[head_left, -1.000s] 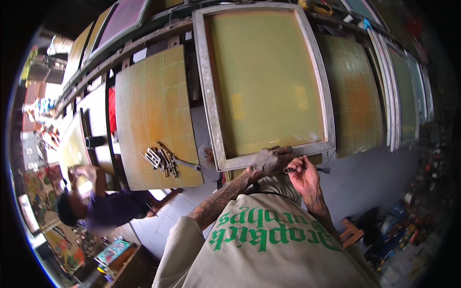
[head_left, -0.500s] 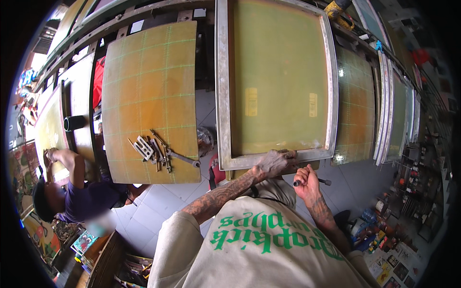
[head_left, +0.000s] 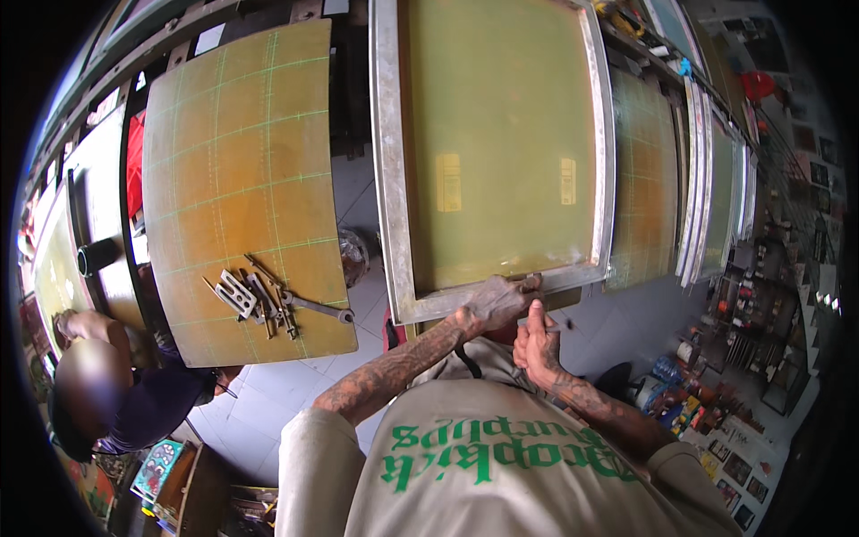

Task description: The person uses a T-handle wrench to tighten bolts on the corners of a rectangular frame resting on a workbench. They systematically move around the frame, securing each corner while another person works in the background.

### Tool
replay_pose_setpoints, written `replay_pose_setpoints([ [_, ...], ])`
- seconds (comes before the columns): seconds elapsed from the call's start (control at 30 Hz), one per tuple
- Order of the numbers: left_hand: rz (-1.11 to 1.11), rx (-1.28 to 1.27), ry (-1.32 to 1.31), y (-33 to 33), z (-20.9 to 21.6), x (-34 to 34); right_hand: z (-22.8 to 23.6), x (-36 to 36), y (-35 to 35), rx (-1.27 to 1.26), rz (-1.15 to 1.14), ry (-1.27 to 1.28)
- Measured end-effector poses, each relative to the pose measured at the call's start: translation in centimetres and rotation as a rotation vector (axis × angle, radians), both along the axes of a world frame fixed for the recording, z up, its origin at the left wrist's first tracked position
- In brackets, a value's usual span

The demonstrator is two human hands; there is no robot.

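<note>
A screen-printing frame with pale metal rails and yellow-green mesh lies before me. My left hand is at its near rail, fingers curled closed; whatever they grip is hidden. Just right of it, my right hand is closed on a short dark socket wrench, mostly covered by the fingers. Its thumb points up towards my left fingertips. On the yellow-brown board to the left lie an open-end wrench, a slotted metal bracket and several bolts.
At the left, a person in dark clothing reaches over another board. More screen frames stand in a row to the right, beyond a gridded board. A wooden box stands at lower left. Shelves with supplies line the right.
My right hand has moved left and closer to my left hand, and the wrench is now more hidden. My left hand stays at the near rail. The whole view has shifted slightly.
</note>
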State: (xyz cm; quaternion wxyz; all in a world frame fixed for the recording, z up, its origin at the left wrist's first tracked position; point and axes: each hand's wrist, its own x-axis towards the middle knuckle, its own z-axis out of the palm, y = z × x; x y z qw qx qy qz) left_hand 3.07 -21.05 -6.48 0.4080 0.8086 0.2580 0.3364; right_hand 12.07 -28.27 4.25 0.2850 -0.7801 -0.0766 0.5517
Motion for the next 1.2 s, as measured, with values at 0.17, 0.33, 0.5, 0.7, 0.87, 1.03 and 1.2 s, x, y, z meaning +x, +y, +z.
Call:
replay_pose_setpoints([
  [0.17,-0.099,-0.033,0.285,-0.5,-0.3,0.1,2.8,8.0,6.5,-0.421,0.395,0.28],
  [0.33,0.0,-0.039,0.112,0.2,1.4,0.2,3.7,11.1,7.6,-0.08,1.023,-0.276],
  [0.5,0.015,-0.022,0.112,0.2,1.8,0.3,5.3,8.5,5.5,0.059,1.309,-0.812],
  [0.7,-0.103,0.039,0.111,1.1,2.4,-0.6,5.4,5.6,1.4,0.687,1.289,-1.304],
  [0.87,-0.142,0.023,0.057,0.6,2.1,-0.8,4.9,4.0,-5.3,1.128,0.535,-1.287],
  [1.03,-0.181,-0.084,0.068,0.5,1.0,-0.3,-5.0,1.9,-4.8,0.837,-0.067,-0.575],
  [1.2,-0.052,0.037,0.063,-0.8,0.4,-0.6,-8.6,2.2,-3.1,1.066,-0.362,-0.095],
])
